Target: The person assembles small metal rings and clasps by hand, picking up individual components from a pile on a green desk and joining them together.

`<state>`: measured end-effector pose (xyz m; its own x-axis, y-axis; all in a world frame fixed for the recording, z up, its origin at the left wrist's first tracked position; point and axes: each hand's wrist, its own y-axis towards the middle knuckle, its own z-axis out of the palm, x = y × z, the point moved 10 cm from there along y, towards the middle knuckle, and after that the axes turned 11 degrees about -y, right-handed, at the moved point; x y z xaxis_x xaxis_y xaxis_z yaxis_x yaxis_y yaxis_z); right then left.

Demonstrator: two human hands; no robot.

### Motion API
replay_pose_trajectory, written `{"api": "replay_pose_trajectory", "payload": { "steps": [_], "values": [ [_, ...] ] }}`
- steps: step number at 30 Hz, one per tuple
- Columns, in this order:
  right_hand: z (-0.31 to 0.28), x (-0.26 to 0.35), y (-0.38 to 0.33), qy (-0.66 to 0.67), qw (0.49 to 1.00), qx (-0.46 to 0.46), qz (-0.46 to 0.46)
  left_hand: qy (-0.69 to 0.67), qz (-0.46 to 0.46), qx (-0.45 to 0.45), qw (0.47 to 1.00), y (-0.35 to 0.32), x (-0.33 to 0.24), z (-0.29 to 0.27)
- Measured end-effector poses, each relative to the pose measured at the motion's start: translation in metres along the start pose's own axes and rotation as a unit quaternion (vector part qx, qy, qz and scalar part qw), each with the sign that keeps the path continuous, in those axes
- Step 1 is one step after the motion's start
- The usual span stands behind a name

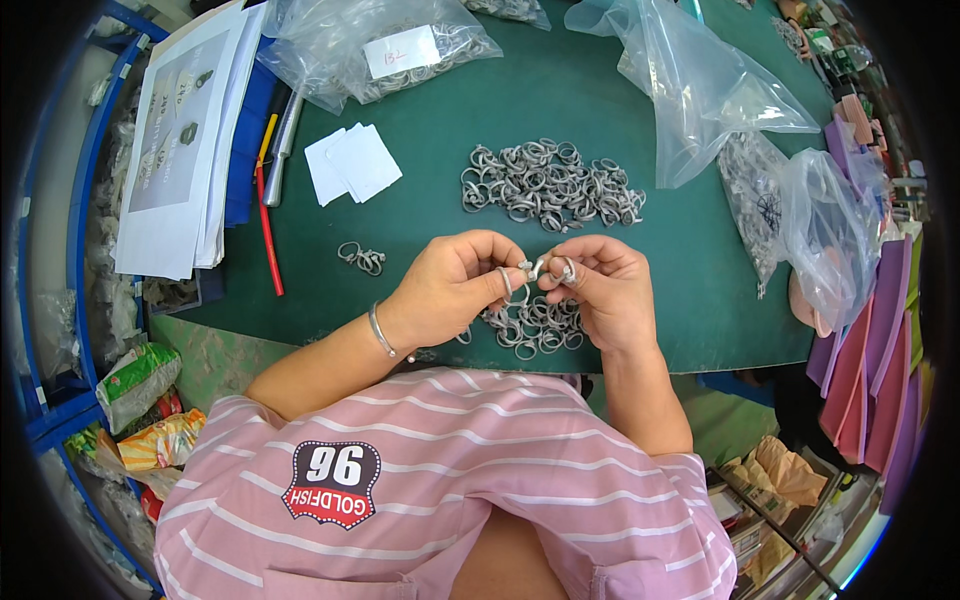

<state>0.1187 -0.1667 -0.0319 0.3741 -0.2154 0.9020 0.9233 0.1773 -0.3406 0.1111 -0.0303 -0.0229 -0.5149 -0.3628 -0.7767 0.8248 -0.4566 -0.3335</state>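
My left hand (440,285) and my right hand (612,292) meet over the near part of the table, fingertips almost touching. Each is closed in a pinch on a small grey metal ring; the left hand's ring (505,283) rests against its thumb, and the right hand's ring (568,270) shows at its fingertips. Under and between the hands lies a loose pile of rings (535,328), partly covered by them. A larger heap of grey rings (550,182) sits just beyond. Left of my left hand is a small cluster of rings (364,259).
On the green table (420,220) are white paper cards (355,165), a red and yellow stick (268,205) and a labelled bag of rings (400,55). Clear plastic bags (700,90) lie at the right. Paper sheets (185,150) and a blue rack (85,200) stand left.
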Motion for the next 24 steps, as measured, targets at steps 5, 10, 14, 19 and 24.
{"api": "replay_pose_trajectory", "payload": {
  "steps": [5,10,14,19,24],
  "values": [
    [0.009,-0.002,-0.001,-0.008,0.999,0.042,0.002,-0.007,-0.02,0.003,1.0,-0.001,0.004,-0.002],
    [0.005,0.012,-0.003,-0.255,0.965,-0.016,-0.059,0.02,0.018,-0.071,0.997,-0.001,-0.004,-0.019],
    [0.033,0.035,-0.01,-0.523,0.823,0.034,-0.218,-0.045,0.039,-0.088,0.994,-0.001,-0.009,-0.031],
    [0.04,0.034,-0.009,-0.395,0.9,0.069,-0.173,-0.149,0.021,-0.05,0.987,-0.003,-0.006,-0.021],
    [0.022,0.021,-0.006,-0.257,0.955,-0.014,-0.146,-0.117,0.078,-0.002,0.99,-0.003,-0.013,-0.009]
  ]
}}
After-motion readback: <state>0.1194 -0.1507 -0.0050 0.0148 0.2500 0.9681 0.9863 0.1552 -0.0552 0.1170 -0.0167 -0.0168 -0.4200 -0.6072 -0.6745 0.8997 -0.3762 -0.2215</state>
